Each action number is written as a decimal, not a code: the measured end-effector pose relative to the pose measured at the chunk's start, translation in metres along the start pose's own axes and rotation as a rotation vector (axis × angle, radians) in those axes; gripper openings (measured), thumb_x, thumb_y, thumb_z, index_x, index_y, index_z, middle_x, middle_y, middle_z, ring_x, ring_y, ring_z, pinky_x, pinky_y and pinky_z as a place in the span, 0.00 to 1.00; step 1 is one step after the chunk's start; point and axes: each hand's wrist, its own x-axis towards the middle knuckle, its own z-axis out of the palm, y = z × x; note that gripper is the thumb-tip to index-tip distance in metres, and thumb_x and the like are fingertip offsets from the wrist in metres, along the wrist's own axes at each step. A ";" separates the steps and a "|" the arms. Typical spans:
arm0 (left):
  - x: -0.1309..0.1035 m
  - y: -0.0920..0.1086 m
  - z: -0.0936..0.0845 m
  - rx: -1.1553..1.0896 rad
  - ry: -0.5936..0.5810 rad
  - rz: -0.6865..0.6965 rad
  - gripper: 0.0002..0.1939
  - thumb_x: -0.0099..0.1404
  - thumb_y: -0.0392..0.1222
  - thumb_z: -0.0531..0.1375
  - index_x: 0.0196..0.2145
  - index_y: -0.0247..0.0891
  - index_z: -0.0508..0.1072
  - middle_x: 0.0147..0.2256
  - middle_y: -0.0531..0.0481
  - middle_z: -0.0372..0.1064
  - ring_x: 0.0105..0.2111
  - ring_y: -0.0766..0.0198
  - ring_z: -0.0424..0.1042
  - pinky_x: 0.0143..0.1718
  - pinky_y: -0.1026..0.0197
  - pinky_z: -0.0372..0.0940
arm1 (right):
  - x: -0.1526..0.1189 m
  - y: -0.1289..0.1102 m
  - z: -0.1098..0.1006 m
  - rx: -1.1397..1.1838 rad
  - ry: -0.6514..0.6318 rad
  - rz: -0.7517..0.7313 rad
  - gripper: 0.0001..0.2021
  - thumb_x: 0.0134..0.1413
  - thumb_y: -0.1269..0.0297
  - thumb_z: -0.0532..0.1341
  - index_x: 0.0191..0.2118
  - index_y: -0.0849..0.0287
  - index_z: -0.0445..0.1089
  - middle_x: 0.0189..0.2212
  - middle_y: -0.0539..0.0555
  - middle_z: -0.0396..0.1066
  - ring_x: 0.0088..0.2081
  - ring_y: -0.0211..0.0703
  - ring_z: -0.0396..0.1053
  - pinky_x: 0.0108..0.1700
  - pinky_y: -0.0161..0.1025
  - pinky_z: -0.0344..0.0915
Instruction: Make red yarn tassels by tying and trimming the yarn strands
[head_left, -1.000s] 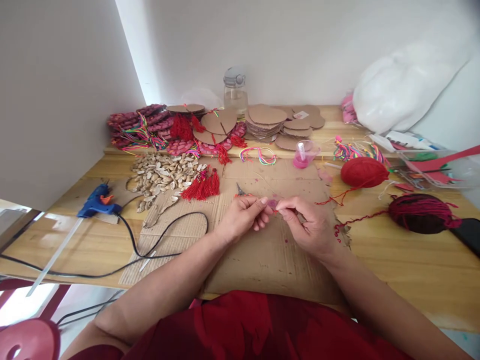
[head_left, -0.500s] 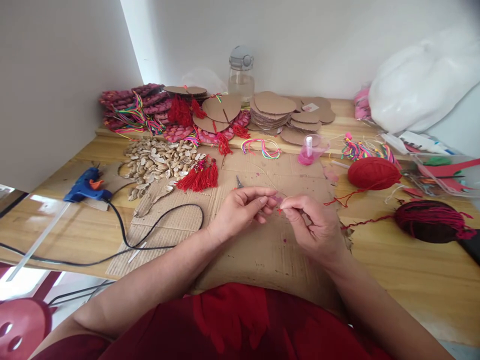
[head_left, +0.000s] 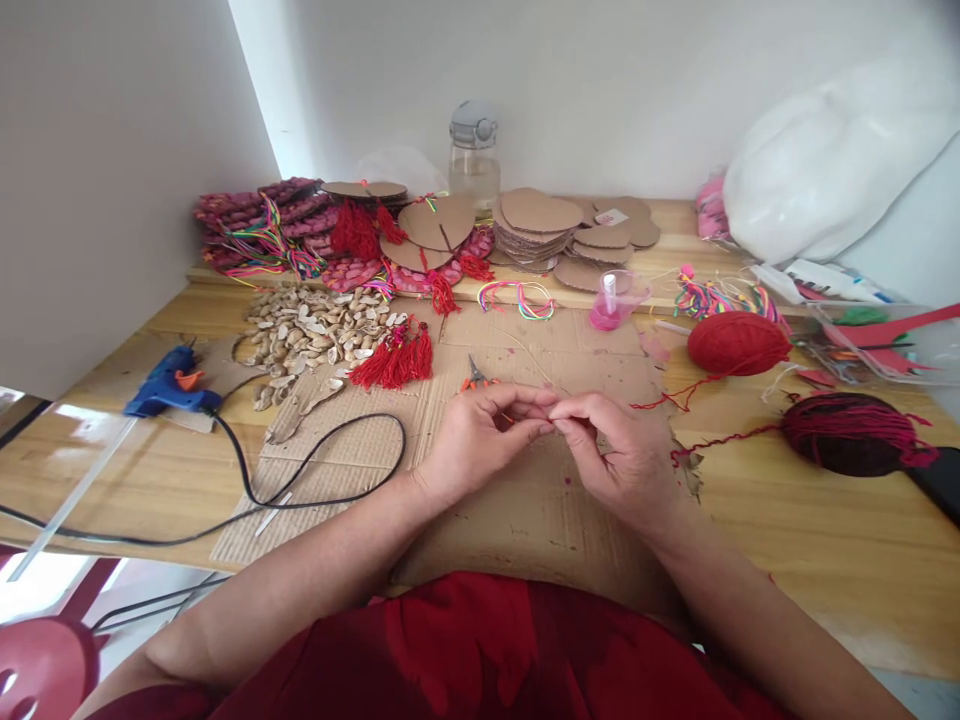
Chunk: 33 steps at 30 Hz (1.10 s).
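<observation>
Over the brown cardboard sheet (head_left: 495, 520) my two hands meet, fingertips touching. My left hand (head_left: 491, 430) is closed, its thumb and fingers pinched on a thin strand of red yarn (head_left: 554, 424), of which only a little shows. The same strand sits between the thumb and forefinger of my right hand (head_left: 619, 440), which is also closed. Just beyond my left hand lie small scissors (head_left: 475, 375) with orange handles, partly hidden. A ball of red yarn (head_left: 739, 343) rests right of my hands, with a loose tail running toward my right hand.
Left stand a blue glue gun (head_left: 169, 385) with its black cord (head_left: 337, 418), peanut shells (head_left: 315, 325) and red tassels (head_left: 397, 358). Cardboard discs (head_left: 536, 215), a water bottle (head_left: 474, 160) and a pink cup (head_left: 611, 310) line the back. A dark red yarn ball (head_left: 847, 432) lies right.
My hands have come together, the left fingers closing near the right fingertips. More of the scissors' orange handles shows now. The view has shifted slightly.
</observation>
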 end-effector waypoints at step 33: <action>0.006 -0.002 -0.013 0.021 -0.007 -0.095 0.19 0.67 0.53 0.60 0.30 0.33 0.77 0.21 0.52 0.68 0.22 0.71 0.64 0.24 0.68 0.61 | 0.009 0.005 -0.011 0.617 -0.112 0.613 0.09 0.57 0.60 0.61 0.30 0.59 0.66 0.22 0.46 0.59 0.24 0.34 0.54 0.27 0.35 0.51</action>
